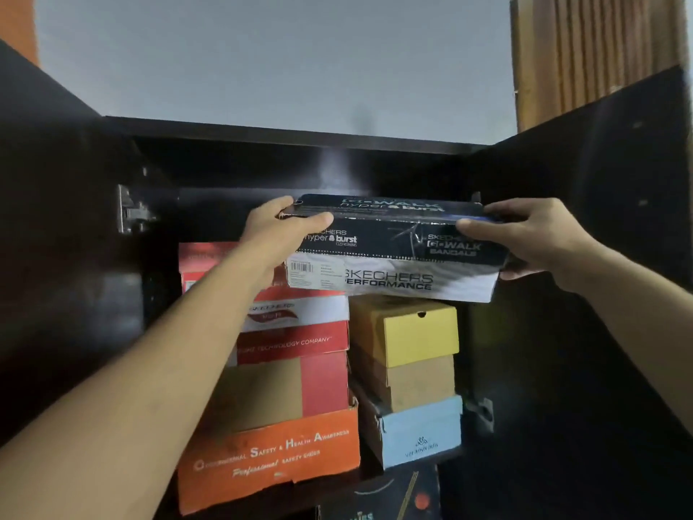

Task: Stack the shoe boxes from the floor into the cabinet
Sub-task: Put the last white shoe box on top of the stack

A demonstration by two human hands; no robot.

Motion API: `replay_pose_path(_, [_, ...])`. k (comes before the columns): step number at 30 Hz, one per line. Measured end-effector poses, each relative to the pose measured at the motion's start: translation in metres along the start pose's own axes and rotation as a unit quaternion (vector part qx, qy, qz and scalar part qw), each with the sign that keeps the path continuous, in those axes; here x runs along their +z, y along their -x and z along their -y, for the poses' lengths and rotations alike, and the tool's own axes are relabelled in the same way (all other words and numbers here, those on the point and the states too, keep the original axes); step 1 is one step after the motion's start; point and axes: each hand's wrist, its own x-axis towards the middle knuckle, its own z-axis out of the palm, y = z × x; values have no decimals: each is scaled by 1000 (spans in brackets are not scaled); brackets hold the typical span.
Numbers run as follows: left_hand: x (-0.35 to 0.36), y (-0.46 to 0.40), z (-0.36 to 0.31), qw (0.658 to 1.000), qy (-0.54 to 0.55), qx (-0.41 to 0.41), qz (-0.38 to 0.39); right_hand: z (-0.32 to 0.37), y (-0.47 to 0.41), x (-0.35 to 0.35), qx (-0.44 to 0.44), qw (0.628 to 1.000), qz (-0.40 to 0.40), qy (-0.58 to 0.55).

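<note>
A black and white Skechers shoe box [393,257] is held up in the top of the open dark cabinet [307,131]. My left hand [277,234] grips its left end and my right hand [532,238] grips its right end. The box hangs just above a yellow box [416,332], which tops a right stack with a brown box [416,380] and a light blue box [420,433]. Whether the held box touches the yellow one cannot be told. A left stack holds red and white boxes [300,324] on a large orange box [270,456].
The cabinet's two dark doors stand open, the left door [63,227] and the right door [607,204]. A metal hinge [131,213] sits on the left inner wall. Another dark box [378,501] shows on the shelf below. A wooden slatted panel [596,50] rises at the upper right.
</note>
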Motion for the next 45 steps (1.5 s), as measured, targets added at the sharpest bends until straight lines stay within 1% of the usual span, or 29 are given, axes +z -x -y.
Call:
replay_pose_path(4, [-10,-45,-22,999,-13,0,-42,16,-54,20,-19,1000,12,-20])
replay_pose_path(10, [-31,-95,-35,992,-28,-42,-116,37,-130,73,-33,996,23,-80])
replay_pose_path(13, [-46,-115,-27,987,-56,-37,-144,44,-161,106,-41,994,25,-98])
replay_pose_path(16, [-58,-133,-14,985,-68,-24,-156,50,-189,137,-44,994,16,-95])
replay_pose_path(22, [-77,-157,15,979,-107,-4,-173,50,-225,185,-22,990,81,-114])
replay_pose_path(29, [-88,-170,41,972,-142,17,-188,44,-230,215,-35,992,73,-98])
replay_pose_path(33, [-90,-172,50,963,-191,8,-189,39,-231,220,-50,995,53,-69])
replay_pose_path(36, [-87,-164,58,954,-237,-4,-186,33,-224,217,-54,996,59,-42])
replay_pose_path(38, [-81,-152,61,927,-290,23,-236,29,-214,210,-63,996,51,-29])
replay_pose_path(40, [-72,-139,61,887,-343,77,-299,23,-202,198,-77,996,47,-15])
replay_pose_path(42, [-63,-125,59,863,-366,129,-322,16,-185,182,-81,996,42,-1])
replay_pose_path(43, [-57,-119,57,862,-365,148,-319,13,-176,173,-80,996,35,0])
replay_pose_path(45, [-42,-105,55,878,-346,170,-285,7,-153,155,-83,996,18,0])
